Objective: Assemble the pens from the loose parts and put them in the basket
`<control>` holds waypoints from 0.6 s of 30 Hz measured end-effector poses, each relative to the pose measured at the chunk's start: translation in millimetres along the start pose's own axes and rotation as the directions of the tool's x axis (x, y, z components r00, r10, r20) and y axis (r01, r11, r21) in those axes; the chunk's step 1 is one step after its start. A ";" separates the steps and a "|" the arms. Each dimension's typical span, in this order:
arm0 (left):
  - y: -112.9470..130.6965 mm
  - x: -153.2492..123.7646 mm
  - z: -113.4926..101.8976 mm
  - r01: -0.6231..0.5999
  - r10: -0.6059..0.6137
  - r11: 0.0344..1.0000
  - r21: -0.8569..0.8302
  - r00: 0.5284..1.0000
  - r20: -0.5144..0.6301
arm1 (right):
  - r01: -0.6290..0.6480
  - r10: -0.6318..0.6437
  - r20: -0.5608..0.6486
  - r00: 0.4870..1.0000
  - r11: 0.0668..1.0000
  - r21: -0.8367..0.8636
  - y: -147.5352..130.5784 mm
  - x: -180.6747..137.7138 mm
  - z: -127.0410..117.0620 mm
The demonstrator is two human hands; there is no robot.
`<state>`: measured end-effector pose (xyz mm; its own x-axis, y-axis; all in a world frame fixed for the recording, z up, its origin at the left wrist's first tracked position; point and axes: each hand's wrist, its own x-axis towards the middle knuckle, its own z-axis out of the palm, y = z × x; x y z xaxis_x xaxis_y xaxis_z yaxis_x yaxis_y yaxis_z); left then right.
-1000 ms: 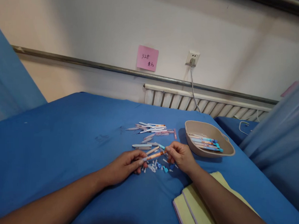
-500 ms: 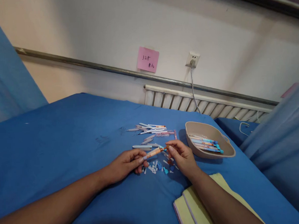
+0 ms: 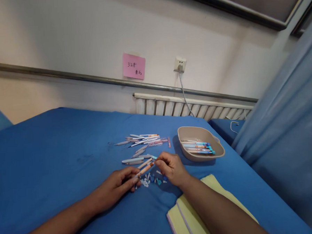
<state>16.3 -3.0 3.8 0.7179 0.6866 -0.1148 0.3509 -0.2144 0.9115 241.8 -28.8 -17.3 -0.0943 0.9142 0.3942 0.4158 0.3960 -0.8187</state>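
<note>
"Left hand (image 3: 120, 183)?"

"Fingers closed on the left end of an orange pen (image 3: 147, 167), which sits between both hands, over small white pieces (image 3: 145, 183)."

"Right hand (image 3: 172, 168)?"

"Pinched on the pen's other end, near the beige basket (image 3: 196, 132)."

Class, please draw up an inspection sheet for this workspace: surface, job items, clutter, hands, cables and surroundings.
Surface: blue cloth, slightly wrinkled, with dark marks left of the pens.
Job's things: orange pen between the hands; loose pens and thin white sticks beyond; more pens in the tan basket.
Clutter: small white and blue pieces near the hands; yellow cloth partly under the right forearm.
Hands: left hand grips the pen's near end; right hand pinches its far end.
Cables: grey cable plugged into the wall socket, hanging past the radiator.
Surroundings: pink note on the wall; blue curtain at right.
</note>
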 end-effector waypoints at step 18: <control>128.7 157.9 38.1 -0.317 0.389 0.781 0.538 0.921 -0.022 | 0.267 -0.135 0.295 0.946 0.839 -0.474 -24.8 5.1 -15.0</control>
<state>197.6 51.3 87.9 0.7847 0.5641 0.2569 0.3702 -0.7590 0.5356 244.5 -35.3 11.3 -0.4121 0.8368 0.3604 0.7522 0.5357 -0.3838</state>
